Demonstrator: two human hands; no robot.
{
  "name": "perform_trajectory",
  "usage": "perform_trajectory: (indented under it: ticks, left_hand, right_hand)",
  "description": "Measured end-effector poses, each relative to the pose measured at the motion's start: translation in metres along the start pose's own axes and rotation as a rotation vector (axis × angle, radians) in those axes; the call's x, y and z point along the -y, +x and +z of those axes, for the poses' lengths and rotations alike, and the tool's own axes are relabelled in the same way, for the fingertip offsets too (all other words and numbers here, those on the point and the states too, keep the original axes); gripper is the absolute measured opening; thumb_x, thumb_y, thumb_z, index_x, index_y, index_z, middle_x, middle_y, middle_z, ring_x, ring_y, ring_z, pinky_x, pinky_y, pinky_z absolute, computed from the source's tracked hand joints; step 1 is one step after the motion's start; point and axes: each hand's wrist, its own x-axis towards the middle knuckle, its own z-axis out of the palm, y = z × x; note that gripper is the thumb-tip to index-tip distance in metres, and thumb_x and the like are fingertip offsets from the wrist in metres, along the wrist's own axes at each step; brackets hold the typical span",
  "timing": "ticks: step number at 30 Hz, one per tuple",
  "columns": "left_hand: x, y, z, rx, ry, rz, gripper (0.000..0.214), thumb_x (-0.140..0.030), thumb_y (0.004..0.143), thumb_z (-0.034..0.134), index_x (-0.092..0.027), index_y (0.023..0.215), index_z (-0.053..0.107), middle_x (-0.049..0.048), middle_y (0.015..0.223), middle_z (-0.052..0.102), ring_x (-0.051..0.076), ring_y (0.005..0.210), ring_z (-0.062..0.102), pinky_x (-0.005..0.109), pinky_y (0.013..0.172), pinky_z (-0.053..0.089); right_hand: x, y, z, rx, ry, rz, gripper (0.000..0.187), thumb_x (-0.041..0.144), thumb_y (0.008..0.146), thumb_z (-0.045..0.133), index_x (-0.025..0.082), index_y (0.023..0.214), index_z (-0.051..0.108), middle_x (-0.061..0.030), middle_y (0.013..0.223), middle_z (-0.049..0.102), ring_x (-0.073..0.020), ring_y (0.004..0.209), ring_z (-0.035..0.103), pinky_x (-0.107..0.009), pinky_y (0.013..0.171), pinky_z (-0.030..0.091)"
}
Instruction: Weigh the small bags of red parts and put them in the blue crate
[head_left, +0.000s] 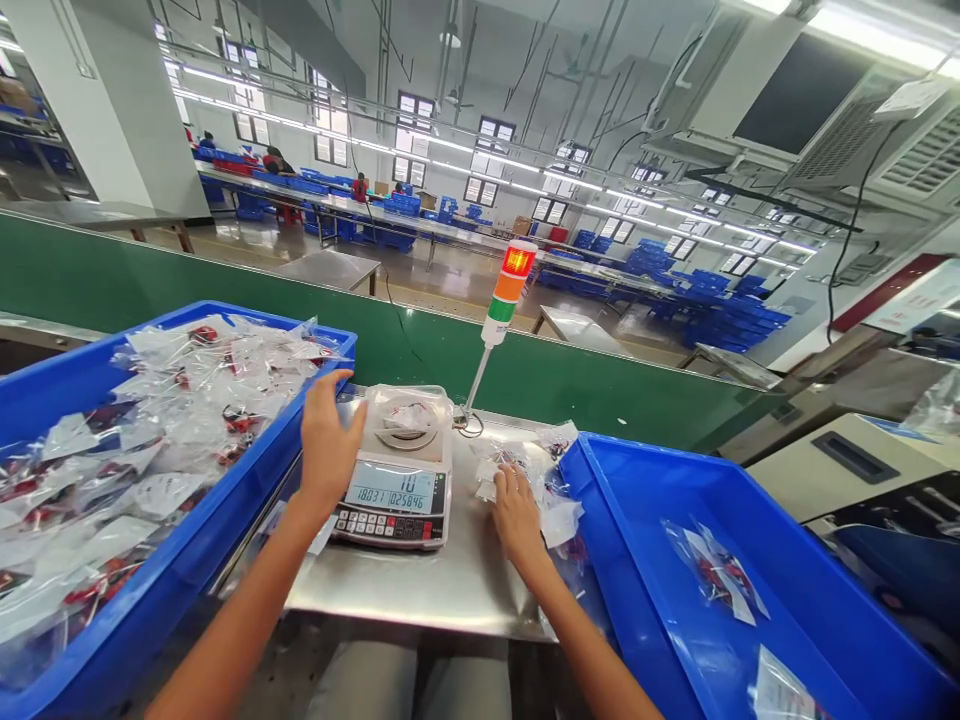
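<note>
Left hand (328, 445) wide open, fingers spread, just beside digital scale (397, 500), small plastic bag (409, 416) on pan; right hand (517, 518) narrow on loose plastic bags (561, 522), grip unclear, mid steel table (420, 595).

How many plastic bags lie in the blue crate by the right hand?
2 plastic bags: one mid-floor in the blue crate, the other at its near end, cut off by the frame. More may be hidden below the view.

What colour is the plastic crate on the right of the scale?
The crate is bright blue, plain with no pattern; the head view shows it best.
</note>
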Motion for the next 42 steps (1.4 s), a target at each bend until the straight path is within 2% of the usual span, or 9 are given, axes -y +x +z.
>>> perform_trajectory:
  ticks: [7, 11, 16, 23, 28, 32, 37, 39, 42]
  left_hand:
    - [0.001, -0.014, 0.025, 0.321, -0.054, 0.113, 0.021, -0.023, 0.094, 0.045, -0.019, 0.109, 0.059, 0.0086, 0.118, 0.064, 0.024, 0.116, 0.058, 0.043, 0.105, 0.046]
    - [0.011, -0.014, 0.023, 0.424, -0.050, 0.156, 0.020, -0.022, 0.093, 0.046, -0.022, 0.103, 0.064, 0.0070, 0.118, 0.065, 0.024, 0.119, 0.057, 0.045, 0.107, 0.045]
    - [0.022, -0.013, 0.028, 0.501, -0.023, 0.190, 0.024, -0.019, 0.089, 0.052, -0.022, 0.110, 0.065, 0.0067, 0.121, 0.065, 0.025, 0.123, 0.054, 0.047, 0.108, 0.045]
    - [0.026, -0.008, 0.054, 0.478, -0.006, 0.181, 0.034, -0.013, 0.081, 0.055, -0.021, 0.111, 0.067, 0.0072, 0.123, 0.067, 0.027, 0.125, 0.053, 0.048, 0.111, 0.043]
    - [0.021, 0.014, 0.067, 0.273, 0.006, 0.044, 0.021, -0.018, 0.086, 0.048, -0.020, 0.087, 0.069, 0.0082, 0.096, 0.074, 0.025, 0.093, 0.067, 0.038, 0.089, 0.053]
    - [0.008, 0.034, 0.039, 0.021, 0.013, -0.049, 0.024, -0.031, 0.093, 0.048, -0.018, 0.091, 0.069, 0.0080, 0.093, 0.074, 0.023, 0.085, 0.066, 0.034, 0.083, 0.050]
    - [-0.009, 0.028, -0.022, -0.177, -0.052, -0.129, 0.023, -0.035, 0.088, 0.055, -0.018, 0.085, 0.069, 0.0027, 0.080, 0.071, 0.018, 0.074, 0.062, 0.027, 0.073, 0.046]
    - [-0.017, 0.013, -0.037, -0.146, -0.114, -0.176, 0.024, -0.038, 0.086, 0.057, -0.018, 0.081, 0.069, 0.0004, 0.074, 0.069, 0.016, 0.068, 0.059, 0.025, 0.066, 0.044]
    - [-0.031, -0.018, -0.040, 0.058, -0.218, -0.198, 0.029, -0.043, 0.086, 0.057, -0.018, 0.075, 0.068, -0.0007, 0.069, 0.067, 0.014, 0.062, 0.057, 0.024, 0.060, 0.043]
  right_hand:
    - [-0.016, 0.004, -0.035, -0.067, 0.029, 0.073, 0.026, 0.014, 0.093, 0.046, 0.020, 0.090, 0.071, -0.0135, 0.104, 0.074, -0.0314, 0.104, 0.063, -0.041, 0.088, 0.048]
    - [-0.026, -0.003, -0.059, -0.129, 0.149, 0.211, 0.033, 0.031, 0.098, 0.044, 0.022, 0.092, 0.075, -0.0109, 0.090, 0.077, -0.0276, 0.083, 0.070, -0.035, 0.072, 0.046]
    - [-0.035, -0.012, -0.085, -0.236, 0.318, 0.297, 0.041, 0.048, 0.096, 0.042, 0.024, 0.092, 0.075, -0.0082, 0.085, 0.079, -0.0264, 0.073, 0.072, -0.033, 0.066, 0.046]
    - [-0.033, -0.001, -0.104, -0.239, 0.920, 0.434, 0.040, 0.058, 0.081, 0.060, 0.022, 0.096, 0.066, -0.0089, 0.085, 0.077, -0.0267, 0.074, 0.072, -0.037, 0.063, 0.059]
    - [0.001, 0.042, -0.120, -0.320, 1.153, 0.348, 0.032, 0.051, 0.080, 0.065, 0.022, 0.093, 0.060, -0.0053, 0.086, 0.074, -0.0220, 0.078, 0.070, -0.034, 0.065, 0.061]
    - [0.035, 0.096, -0.125, -0.439, 1.202, 0.184, 0.024, 0.045, 0.082, 0.060, 0.022, 0.091, 0.058, -0.0052, 0.093, 0.072, -0.0215, 0.090, 0.069, -0.034, 0.076, 0.059]
    - [0.062, 0.119, -0.115, -0.248, 1.274, -0.027, 0.016, 0.035, 0.084, 0.055, 0.022, 0.088, 0.064, -0.0070, 0.103, 0.076, -0.0230, 0.108, 0.068, -0.040, 0.099, 0.051]
    - [0.072, 0.104, -0.114, -0.212, 1.292, -0.024, 0.021, 0.036, 0.088, 0.054, 0.021, 0.093, 0.068, -0.0079, 0.109, 0.075, -0.0234, 0.110, 0.066, -0.040, 0.101, 0.048]
    - [0.091, 0.067, -0.121, -0.077, 1.341, -0.089, 0.030, 0.044, 0.094, 0.053, 0.023, 0.104, 0.071, -0.0068, 0.113, 0.074, -0.0223, 0.108, 0.066, -0.034, 0.090, 0.052]
